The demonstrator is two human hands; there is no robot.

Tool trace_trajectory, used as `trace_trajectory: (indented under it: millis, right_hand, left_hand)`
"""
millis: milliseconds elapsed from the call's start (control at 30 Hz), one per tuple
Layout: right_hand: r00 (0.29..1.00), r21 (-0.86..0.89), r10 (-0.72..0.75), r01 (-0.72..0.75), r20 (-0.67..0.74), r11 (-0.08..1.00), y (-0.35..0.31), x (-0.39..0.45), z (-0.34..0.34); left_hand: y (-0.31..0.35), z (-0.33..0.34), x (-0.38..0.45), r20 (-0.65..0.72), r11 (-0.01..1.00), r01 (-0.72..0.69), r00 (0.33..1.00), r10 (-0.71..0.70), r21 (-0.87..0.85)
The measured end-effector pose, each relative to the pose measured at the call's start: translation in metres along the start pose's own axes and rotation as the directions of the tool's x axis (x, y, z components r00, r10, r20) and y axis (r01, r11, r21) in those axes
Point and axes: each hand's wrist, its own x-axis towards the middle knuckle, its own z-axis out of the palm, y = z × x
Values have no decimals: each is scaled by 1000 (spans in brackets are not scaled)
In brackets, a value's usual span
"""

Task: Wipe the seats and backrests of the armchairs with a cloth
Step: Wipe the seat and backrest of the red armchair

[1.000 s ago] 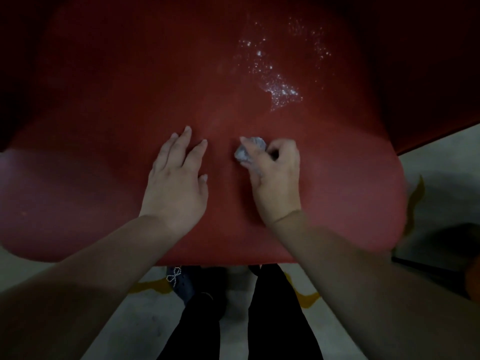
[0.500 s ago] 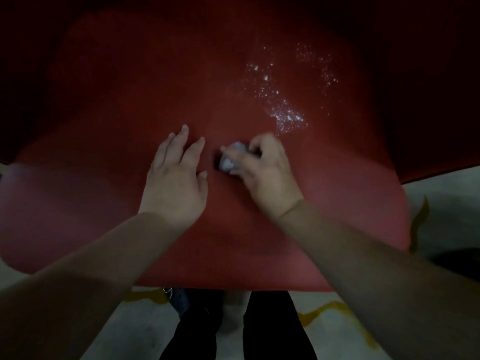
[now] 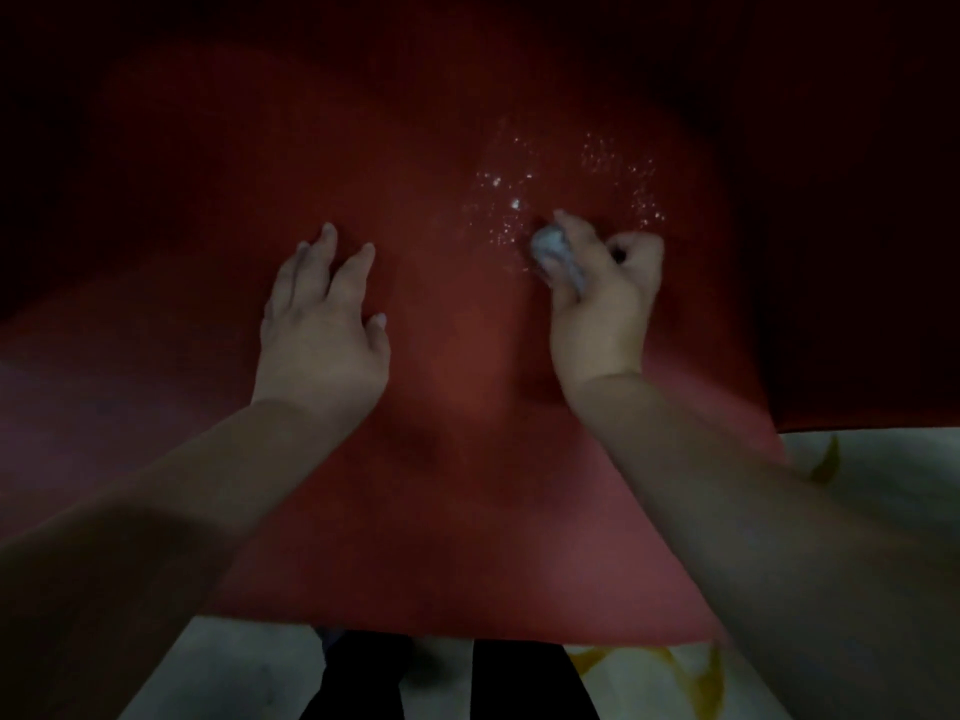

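1. Compared with a second ago, the right hand (image 3: 602, 298) has carried the cloth (image 3: 557, 253) away from the seat's near edge, out of the dry middle and up to the speckled wet patch (image 3: 566, 200); the left hand (image 3: 319, 324) has kept its spot.
2. Bunched into a small pale wad, the cloth sits at the patch's near border, toward the seat's right side and well back from the front edge, pressed against the red seat (image 3: 467, 485).
3. Right fingers and thumb are curled tight round the wad, presumably so pressure goes into a small contact spot for scrubbing the droplets.
4. Crumpled as it is, the wad shows no clear long axis; its exposed end points away from the person and slightly left, toward the backrest side.
5. Left hand lies flat on the seat, fingers straight and spread, holding nothing; it likely braces the body while leaning over.
6. Droplets remain beyond the cloth, so I judge this seat unfinished.
7. Dark trouser legs (image 3: 524, 683) and pale floor (image 3: 218, 672) show below the front edge.
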Motion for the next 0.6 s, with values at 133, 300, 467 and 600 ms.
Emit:
trace_trajectory:
  millis: [133, 300, 467, 600]
  right_hand:
    - [909, -51, -353, 372, 221, 927, -2, -33, -7]
    - [964, -213, -259, 265, 56, 940, 30, 24, -27]
    - [996, -37, -85, 85, -14, 996, -6, 27, 10]
    - [855, -68, -437, 471, 280, 879, 14, -4, -6]
  left_hand:
    - [8, 0, 6, -9, 1000, 19, 1000, -19, -6]
    - [11, -2, 8, -14, 1000, 19, 1000, -19, -3]
    - [12, 0, 6, -20, 1000, 12, 1000, -13, -2]
    - [15, 0, 7, -36, 999, 24, 999, -25, -22]
